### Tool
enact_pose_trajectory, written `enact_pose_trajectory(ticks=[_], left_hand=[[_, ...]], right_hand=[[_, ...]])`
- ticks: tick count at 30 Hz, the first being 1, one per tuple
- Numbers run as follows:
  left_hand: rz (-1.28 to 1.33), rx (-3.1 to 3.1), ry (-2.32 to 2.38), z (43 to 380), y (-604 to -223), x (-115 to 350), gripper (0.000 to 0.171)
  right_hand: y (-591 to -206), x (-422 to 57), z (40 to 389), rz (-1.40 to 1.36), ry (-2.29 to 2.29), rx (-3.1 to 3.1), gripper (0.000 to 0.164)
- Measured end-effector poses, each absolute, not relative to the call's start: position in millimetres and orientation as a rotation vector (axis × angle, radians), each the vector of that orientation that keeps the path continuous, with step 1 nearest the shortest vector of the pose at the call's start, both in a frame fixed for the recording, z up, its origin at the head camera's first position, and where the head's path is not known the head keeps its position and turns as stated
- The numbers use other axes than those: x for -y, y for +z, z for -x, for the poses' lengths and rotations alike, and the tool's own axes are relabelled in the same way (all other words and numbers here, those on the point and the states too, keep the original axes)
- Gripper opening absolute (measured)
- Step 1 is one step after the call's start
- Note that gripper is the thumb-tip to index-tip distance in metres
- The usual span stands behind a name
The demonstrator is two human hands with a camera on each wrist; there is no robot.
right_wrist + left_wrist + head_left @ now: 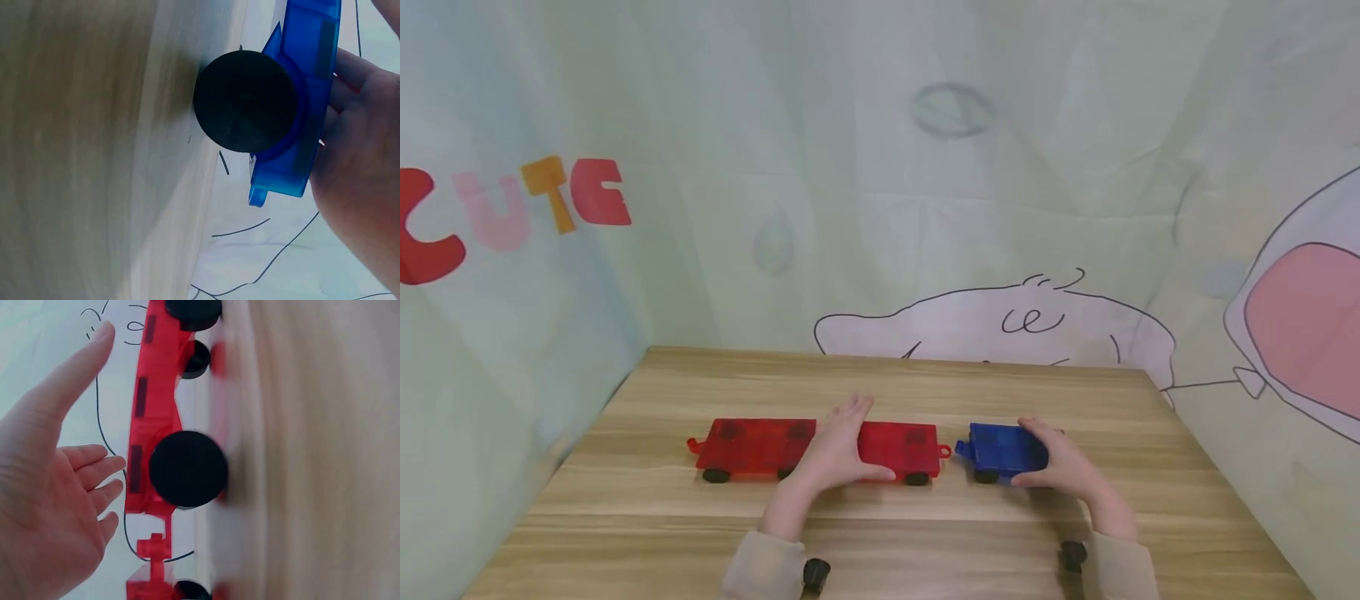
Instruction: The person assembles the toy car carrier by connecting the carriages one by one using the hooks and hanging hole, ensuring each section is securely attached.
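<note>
Two red toy train cars (760, 446), flat-topped with black wheels, stand coupled in a row on the wooden table. My left hand (838, 450) is over their joined middle, fingers and thumb spread. In the left wrist view those fingers (100, 472) are straight and stand apart from the red car (153, 419). To the right is a blue toy train car (1003, 450), its hook pointing at the red ring, with a small gap between. My right hand (1063, 467) holds its right end, thumb on the near side and fingers on the far side. In the right wrist view the blue car (306, 125) hides the right fingertips.
The wooden table (647, 542) reaches back to a printed curtain (880, 167) with drawings and letters. Dark wrist devices show by the sleeves (763, 571).
</note>
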State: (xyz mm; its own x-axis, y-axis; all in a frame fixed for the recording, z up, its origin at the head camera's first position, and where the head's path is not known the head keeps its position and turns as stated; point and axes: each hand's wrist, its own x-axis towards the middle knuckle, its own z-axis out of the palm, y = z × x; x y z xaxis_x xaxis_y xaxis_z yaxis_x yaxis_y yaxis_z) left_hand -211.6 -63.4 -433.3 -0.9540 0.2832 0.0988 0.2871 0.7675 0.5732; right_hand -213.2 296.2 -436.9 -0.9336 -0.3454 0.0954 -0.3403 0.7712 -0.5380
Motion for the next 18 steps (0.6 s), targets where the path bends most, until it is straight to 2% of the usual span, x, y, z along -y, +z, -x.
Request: enact_pose_trajectory(ticks=[7, 18], left_hand=[[0.535, 2.944, -0.958, 209.7, -439.8, 61.0, 0.103], [0.556, 2.965, -1.036, 209.9, -442.7, 56.7, 0.098]], right_hand=[[-435.4, -297.4, 211.7, 0.488, -0.903, -2.904, 0.092], [-433.4, -296.5, 210.3, 0.512, -0.889, -2.902, 0.087]])
